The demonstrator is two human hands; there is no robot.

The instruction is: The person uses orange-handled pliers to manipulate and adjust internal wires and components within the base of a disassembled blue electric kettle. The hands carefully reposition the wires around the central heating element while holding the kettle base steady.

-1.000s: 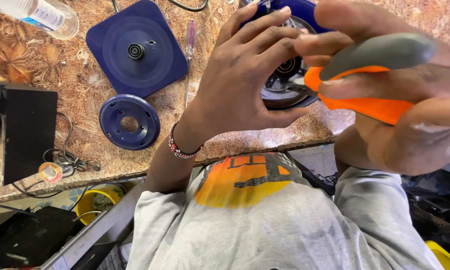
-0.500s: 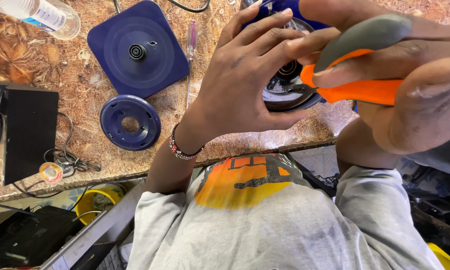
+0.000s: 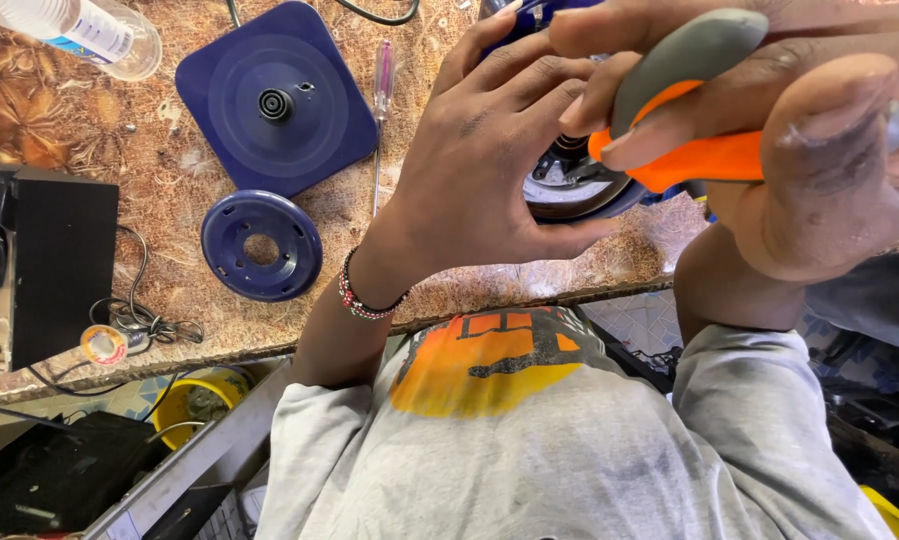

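Right hand (image 3: 770, 130) grips orange-grey tool (image 3: 700, 110) above appliance (image 3: 570, 185) (left hand (image 3: 490, 170) cupping it).

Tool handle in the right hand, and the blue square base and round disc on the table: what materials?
Tool handle: grey over orange, matte, probably rubbery grip on plastic. Square base: dark blue moulded plastic by its soft sheen and concentric ridges. Round disc: same blue plastic look, with moulded holes.

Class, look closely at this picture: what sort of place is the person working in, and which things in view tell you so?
Probably a small appliance repair bench: a tool with an orange and grey handle in the right hand, a loose screwdriver, and detached blue appliance parts on the worktop.
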